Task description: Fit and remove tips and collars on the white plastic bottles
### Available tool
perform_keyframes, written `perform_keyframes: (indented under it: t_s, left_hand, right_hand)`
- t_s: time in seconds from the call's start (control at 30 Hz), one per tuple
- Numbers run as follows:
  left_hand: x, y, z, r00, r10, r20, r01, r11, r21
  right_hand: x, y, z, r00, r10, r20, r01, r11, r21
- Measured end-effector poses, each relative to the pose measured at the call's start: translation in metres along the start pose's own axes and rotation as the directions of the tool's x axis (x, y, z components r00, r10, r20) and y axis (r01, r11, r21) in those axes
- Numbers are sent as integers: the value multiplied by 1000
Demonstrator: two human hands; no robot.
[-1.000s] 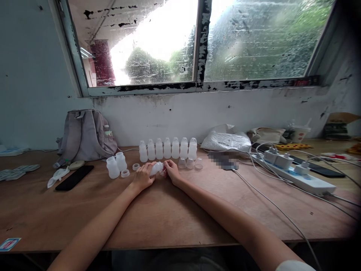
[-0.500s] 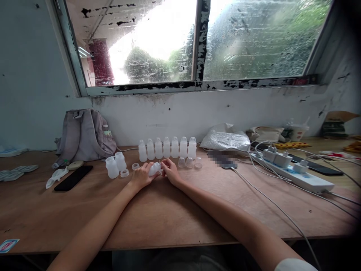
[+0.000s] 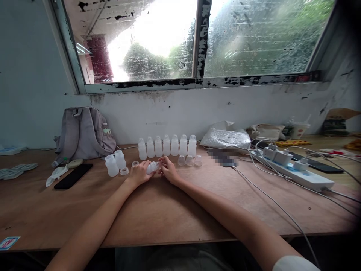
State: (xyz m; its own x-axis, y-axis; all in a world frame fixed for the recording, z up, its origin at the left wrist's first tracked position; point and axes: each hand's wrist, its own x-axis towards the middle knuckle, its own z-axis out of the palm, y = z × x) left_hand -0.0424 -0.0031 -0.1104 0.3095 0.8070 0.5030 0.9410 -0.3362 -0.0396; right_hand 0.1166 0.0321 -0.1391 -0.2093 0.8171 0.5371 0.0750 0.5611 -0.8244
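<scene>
My left hand (image 3: 138, 174) is closed round a small frosted baby bottle (image 3: 151, 168), which lies tilted with its top toward the right. At that top end, my right hand (image 3: 169, 172) has its fingers pinched; they hide the exact part they grip. Behind the hands stands a row of several capped baby bottles (image 3: 166, 146). Two uncapped bottles (image 3: 112, 166) are upright to the left. Close to them lie two collar rings, a nearer ring (image 3: 124, 171) and a farther ring (image 3: 135, 164). Three clear dome caps (image 3: 189, 161) sit right of my right hand.
A grey backpack (image 3: 81, 131) leans at the wall, with a black phone (image 3: 73, 176) before it. On the right are a silvery plastic bag (image 3: 225, 139), a partly blurred device (image 3: 224, 158) and a white power strip (image 3: 310, 180), its cables trailing over the wooden table (image 3: 175, 222).
The held bottle has shifted slightly left and lies more level. My right fingers have come in over its top end. The camera's view has tilted a little.
</scene>
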Motion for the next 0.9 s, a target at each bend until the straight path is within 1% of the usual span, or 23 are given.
perform_keyframes:
  t_s: [0.17, 0.33, 0.53, 0.7, 0.9]
  left_hand:
    - [0, -2, 0, 1000, 16, -12, -16, 1000, -8]
    - [0, -4, 1, 999, 45, -2, -45, 999, -4]
    - [0, -5, 1, 996, 83, 15, -83, 996, -15]
    - [1, -7, 0, 998, 62, 17, -62, 998, -29]
    - [1, -9, 0, 994, 109, 22, -108, 994, -27]
  right_hand:
    - [1, 2, 0, 999, 31, -7, -31, 1000, -1]
    - [2, 3, -1, 998, 63, -24, -64, 995, -79]
    - [2, 1, -2, 996, 91, 21, -87, 984, -155]
    - [2, -2, 0, 998, 65, -4, -65, 983, -171]
    - [4, 0, -2, 996, 69, 60, -57, 980, -192]
